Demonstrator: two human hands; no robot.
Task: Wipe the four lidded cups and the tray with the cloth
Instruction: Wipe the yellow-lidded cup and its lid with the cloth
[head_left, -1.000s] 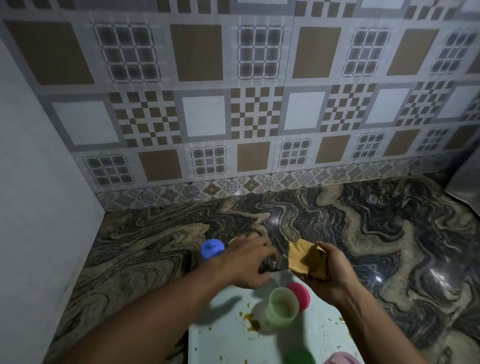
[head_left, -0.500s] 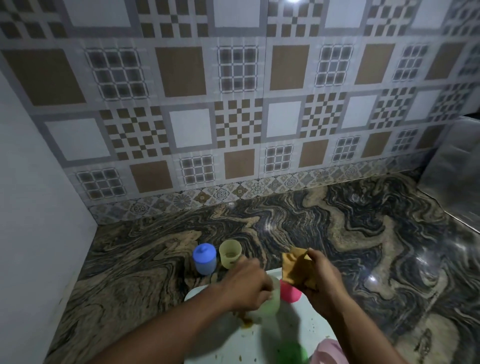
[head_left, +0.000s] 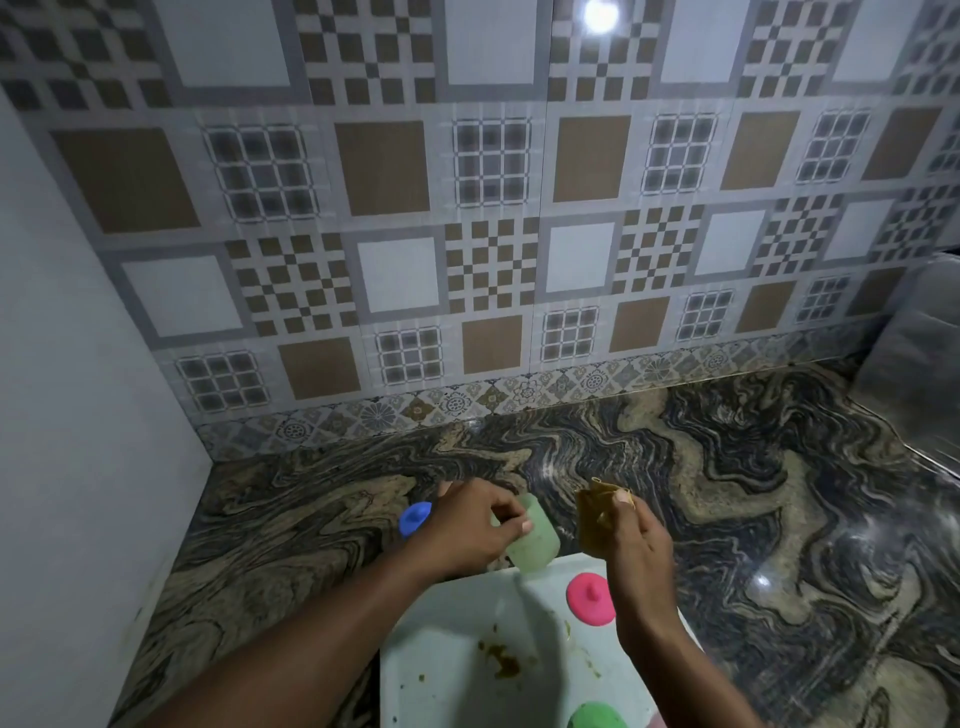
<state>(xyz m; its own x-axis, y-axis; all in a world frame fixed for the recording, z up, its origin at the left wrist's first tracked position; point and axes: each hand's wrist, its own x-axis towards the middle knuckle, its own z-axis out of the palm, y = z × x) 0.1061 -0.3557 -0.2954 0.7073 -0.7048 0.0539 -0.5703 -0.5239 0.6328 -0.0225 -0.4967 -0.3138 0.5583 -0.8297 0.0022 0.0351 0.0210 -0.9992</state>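
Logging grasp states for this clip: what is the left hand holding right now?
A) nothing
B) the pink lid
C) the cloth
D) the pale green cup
D: the left hand grips the pale green cup, tilted above the tray's far edge, while the right hand holds the cloth.

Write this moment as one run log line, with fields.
left hand: holds green cup, tilted | right hand: holds cloth | tray: stained | pink lid: on tray

I see a patterned grey, white and brown tiled wall (head_left: 467, 218) behind a dark swirled marble table (head_left: 727, 493), a plain grey side wall (head_left: 78, 415), and a lamp reflection (head_left: 600, 14).
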